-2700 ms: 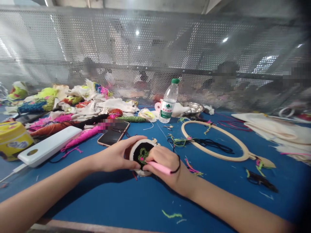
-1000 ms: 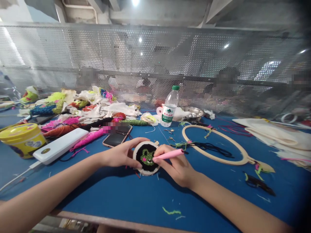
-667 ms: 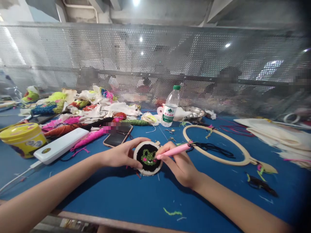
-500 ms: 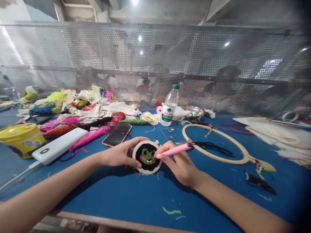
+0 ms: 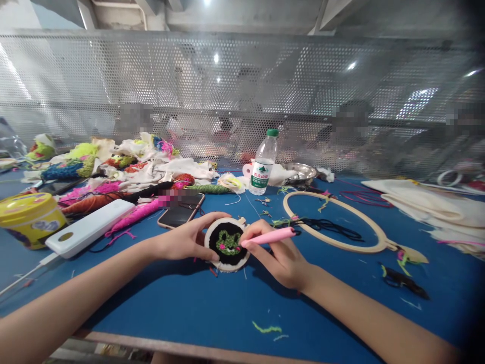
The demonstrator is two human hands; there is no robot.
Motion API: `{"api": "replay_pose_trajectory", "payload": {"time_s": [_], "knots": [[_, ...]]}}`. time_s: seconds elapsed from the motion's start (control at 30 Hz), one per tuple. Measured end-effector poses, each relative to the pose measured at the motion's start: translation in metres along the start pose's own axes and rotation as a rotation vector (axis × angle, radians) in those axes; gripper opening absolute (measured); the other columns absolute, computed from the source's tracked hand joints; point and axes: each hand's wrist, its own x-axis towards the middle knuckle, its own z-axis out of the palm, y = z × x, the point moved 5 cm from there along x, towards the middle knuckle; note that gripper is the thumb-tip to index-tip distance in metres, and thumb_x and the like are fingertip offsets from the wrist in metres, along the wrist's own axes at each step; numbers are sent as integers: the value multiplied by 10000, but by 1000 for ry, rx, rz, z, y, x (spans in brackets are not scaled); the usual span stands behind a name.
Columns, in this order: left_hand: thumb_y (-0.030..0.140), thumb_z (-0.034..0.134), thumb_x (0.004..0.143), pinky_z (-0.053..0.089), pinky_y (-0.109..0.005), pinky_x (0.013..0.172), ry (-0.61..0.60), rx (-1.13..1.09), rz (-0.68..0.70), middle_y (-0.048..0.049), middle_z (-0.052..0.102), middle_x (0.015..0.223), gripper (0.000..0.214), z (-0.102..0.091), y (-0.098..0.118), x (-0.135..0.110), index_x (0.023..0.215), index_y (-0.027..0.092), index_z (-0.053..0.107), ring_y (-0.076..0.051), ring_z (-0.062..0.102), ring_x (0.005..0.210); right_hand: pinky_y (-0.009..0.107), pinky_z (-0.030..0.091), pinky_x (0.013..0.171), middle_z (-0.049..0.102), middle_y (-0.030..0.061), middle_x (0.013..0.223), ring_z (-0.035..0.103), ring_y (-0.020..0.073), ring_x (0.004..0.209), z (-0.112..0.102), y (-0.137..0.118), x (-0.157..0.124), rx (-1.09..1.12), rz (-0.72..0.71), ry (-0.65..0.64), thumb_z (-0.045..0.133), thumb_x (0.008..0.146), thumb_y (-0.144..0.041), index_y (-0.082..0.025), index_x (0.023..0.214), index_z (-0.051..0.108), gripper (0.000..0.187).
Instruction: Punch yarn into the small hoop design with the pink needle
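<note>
My left hand (image 5: 193,238) grips a small round embroidery hoop (image 5: 209,233) by its left side, thumb on the front rim. Black yarn fills the cloth in it around a green frog face (image 5: 228,242) with pink cheeks. Closed round a pink punch needle (image 5: 271,236), my right hand (image 5: 282,260) holds its tip end against the right part of the frog face. The needle point itself is hidden by the fingers. Dark yarn shows at the pen's back end, near a larger empty wooden hoop (image 5: 341,246).
A phone (image 5: 180,212), a white power bank (image 5: 89,230) and a yellow tub (image 5: 32,220) stand left. Behind are a heap of yarn and cloth (image 5: 178,169), a water bottle (image 5: 262,167) and a metal bowl (image 5: 303,172). Folded white cloth (image 5: 428,199) and black thread snips (image 5: 407,283) lie right.
The view has shifted very slightly. Both hands keep their hold, and the needle's back end sits a touch lower against the hoop.
</note>
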Motion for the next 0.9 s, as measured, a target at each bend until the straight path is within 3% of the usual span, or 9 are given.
{"api": "replay_pose_trajectory", "payload": {"time_s": [0.23,0.5,0.73,0.9], "knots": [[75,665,629,441,-354,860,6,19,-7,-64,490,1189,721,0,0,0,1249,241,336,-224,506,1062,264,446,668,575,30,809,569,130,728,0,-2,0,-16,-26,5,402,887,-260,-194,854,501,123],[81,673,622,454,-343,839,25,36,-10,-65,497,1190,733,-1,-1,-1,1249,243,329,-226,512,1055,260,443,643,581,22,798,572,122,683,-4,0,0,45,73,36,386,894,-304,-207,819,527,187],[84,667,625,456,-336,840,34,49,-13,-64,493,1192,728,0,1,-2,1252,234,327,-224,496,1071,265,475,670,543,31,826,592,122,717,1,8,-1,295,179,27,356,904,-353,-190,786,519,260],[85,650,643,475,-331,810,15,46,-10,-64,476,1208,719,1,1,-2,1258,250,316,-219,502,1057,226,484,482,600,59,845,625,123,603,11,9,-2,587,357,-5,347,895,-417,-188,813,411,252]]}}
